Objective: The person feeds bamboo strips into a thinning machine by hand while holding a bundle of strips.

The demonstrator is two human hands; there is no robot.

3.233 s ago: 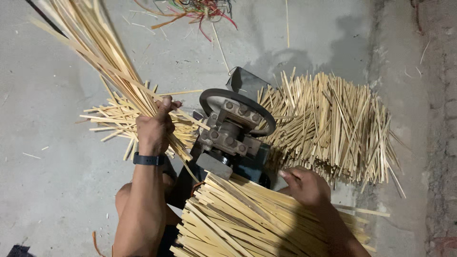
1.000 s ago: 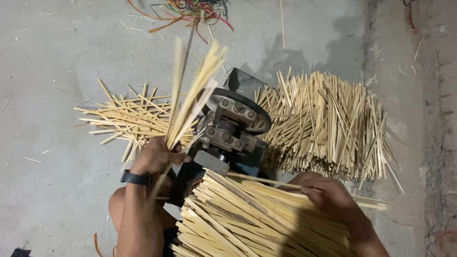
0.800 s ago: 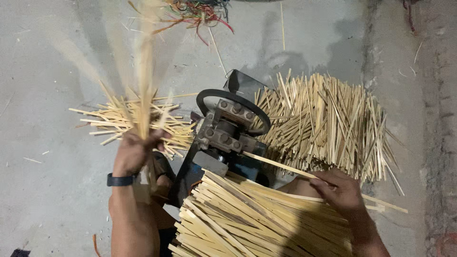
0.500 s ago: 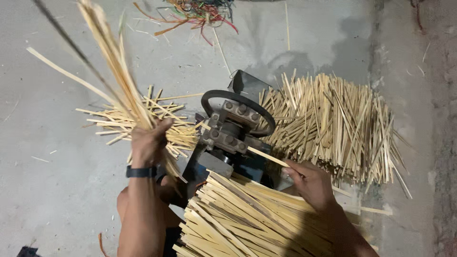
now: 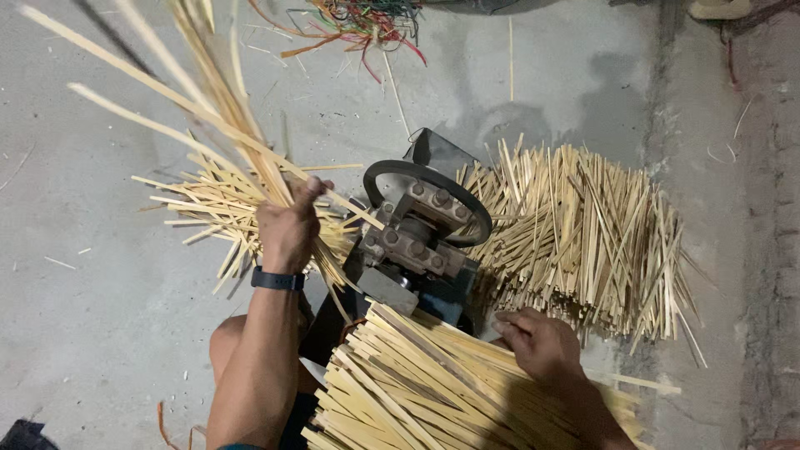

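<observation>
My left hand (image 5: pixel 287 229), with a dark band at the wrist, grips a bundle of thin bamboo strips (image 5: pixel 200 100) that fan up to the upper left. It hovers over a small pile of strips (image 5: pixel 208 208) left of a small metal machine with a black ring (image 5: pixel 421 221). My right hand (image 5: pixel 537 342) rests on a stack of wider bamboo slats (image 5: pixel 408 392) lying in front of the machine; its fingers curl over the top slats, and whether it grips one I cannot tell.
A large heap of cut bamboo sticks (image 5: pixel 583 237) lies right of the machine. Coloured wires (image 5: pixel 358 21) tangle at the top. The grey concrete floor (image 5: pixel 92 333) has loose splinters; my knee (image 5: pixel 229 346) is below the left arm.
My left hand swung the bundle of strips from upright to leaning upper left. My right hand came back from the machine's front onto the slat stack.
</observation>
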